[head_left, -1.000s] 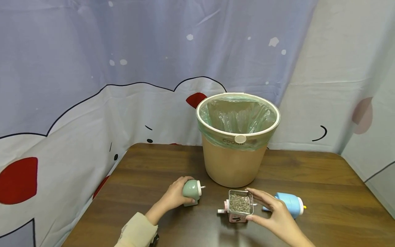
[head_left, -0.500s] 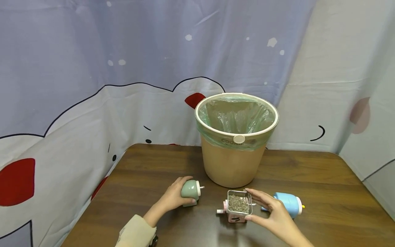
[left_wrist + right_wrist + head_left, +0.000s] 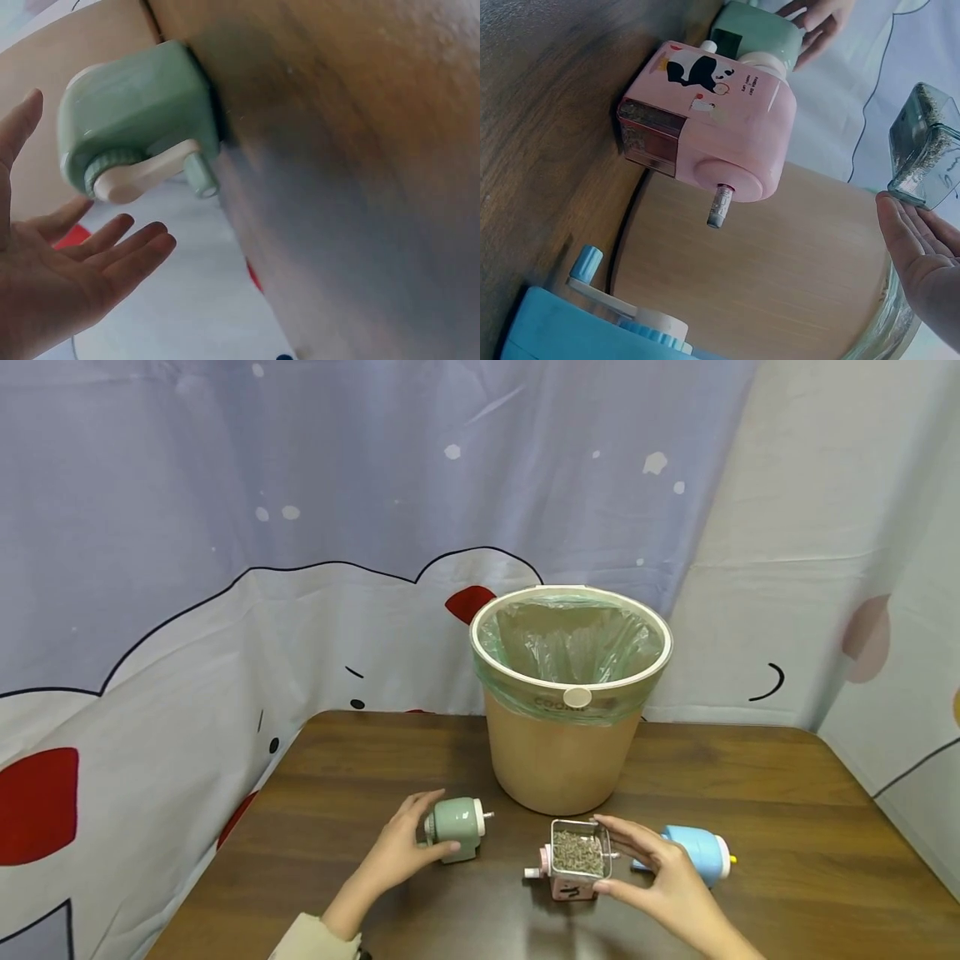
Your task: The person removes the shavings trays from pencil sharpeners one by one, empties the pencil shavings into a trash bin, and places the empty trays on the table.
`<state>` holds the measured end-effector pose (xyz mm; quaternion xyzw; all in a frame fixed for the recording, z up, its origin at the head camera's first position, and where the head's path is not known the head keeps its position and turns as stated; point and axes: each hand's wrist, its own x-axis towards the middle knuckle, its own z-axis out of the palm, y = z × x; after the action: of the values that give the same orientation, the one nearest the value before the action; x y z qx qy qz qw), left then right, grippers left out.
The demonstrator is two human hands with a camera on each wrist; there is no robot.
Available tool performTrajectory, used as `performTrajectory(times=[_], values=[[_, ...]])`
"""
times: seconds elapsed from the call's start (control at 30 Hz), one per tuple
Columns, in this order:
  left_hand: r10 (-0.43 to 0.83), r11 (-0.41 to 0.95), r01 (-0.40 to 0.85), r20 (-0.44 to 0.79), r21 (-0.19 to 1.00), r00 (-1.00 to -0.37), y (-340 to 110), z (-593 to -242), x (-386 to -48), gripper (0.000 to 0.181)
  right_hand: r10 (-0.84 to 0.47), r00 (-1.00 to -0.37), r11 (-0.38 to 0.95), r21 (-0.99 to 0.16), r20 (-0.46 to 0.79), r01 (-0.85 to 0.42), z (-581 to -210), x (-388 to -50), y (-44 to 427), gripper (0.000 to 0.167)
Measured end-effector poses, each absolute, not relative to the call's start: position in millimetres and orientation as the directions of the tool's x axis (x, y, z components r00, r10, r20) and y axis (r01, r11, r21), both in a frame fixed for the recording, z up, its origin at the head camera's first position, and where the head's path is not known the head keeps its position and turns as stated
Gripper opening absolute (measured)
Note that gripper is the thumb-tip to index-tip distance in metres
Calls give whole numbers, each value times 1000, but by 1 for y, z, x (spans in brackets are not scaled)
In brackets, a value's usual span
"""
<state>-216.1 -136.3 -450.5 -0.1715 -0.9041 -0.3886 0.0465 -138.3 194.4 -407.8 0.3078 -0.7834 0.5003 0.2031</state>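
Note:
My left hand (image 3: 392,856) is spread beside a green crank pencil sharpener (image 3: 459,823), its fingers apart from the body and the white crank in the left wrist view. My right hand (image 3: 671,883) pinches a clear square shavings tray (image 3: 907,136) at its edge, between thumb and fingertips. Grey-brown pencil shavings (image 3: 577,852) fill much of the tray, held in the air. A pink panda-print pencil sharpener (image 3: 735,124) stands below it, a pencil end sticking out and shavings visible behind its dark window. Next to my right hand lies a blue pencil sharpener (image 3: 696,853).
A tall beige bin (image 3: 558,764) lined with a green plastic bag stands behind the sharpeners on the brown wooden table (image 3: 330,793). A printed curtain (image 3: 375,635) hangs along the back and sides of the table.
My left hand has let go of the green sharpener and drawn back to the left, leaving more of it in sight. My right hand still holds the tray in nearly the same place.

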Motion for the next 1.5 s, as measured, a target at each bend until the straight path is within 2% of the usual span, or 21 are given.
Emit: performTrajectory(times=[0.4,0.6,0.87,1.17,1.4,1.5], values=[[137,609,359,351,708,-926,-142,-431,-203,47,-215,-740,343,-660,638,-668,-393,-141,205,64],[163,600,382,360,703,-919,-139,-412,-199,44,-222,-732,304,-668,644,-679,-387,-145,203,63],[250,576,458,388,676,-887,-125,-383,-196,34,-248,-681,256,-631,689,-732,-373,-151,199,65],[313,628,558,480,543,-820,-112,-349,-208,23,-247,-660,218,-623,709,-751,-349,-159,197,64],[390,692,624,540,362,-746,-101,-327,-229,16,-214,-724,249,-680,656,-690,-335,-166,201,59],[424,715,637,545,289,-723,-98,-322,-236,16,-222,-732,234,-694,644,-681,-333,-167,202,58]])
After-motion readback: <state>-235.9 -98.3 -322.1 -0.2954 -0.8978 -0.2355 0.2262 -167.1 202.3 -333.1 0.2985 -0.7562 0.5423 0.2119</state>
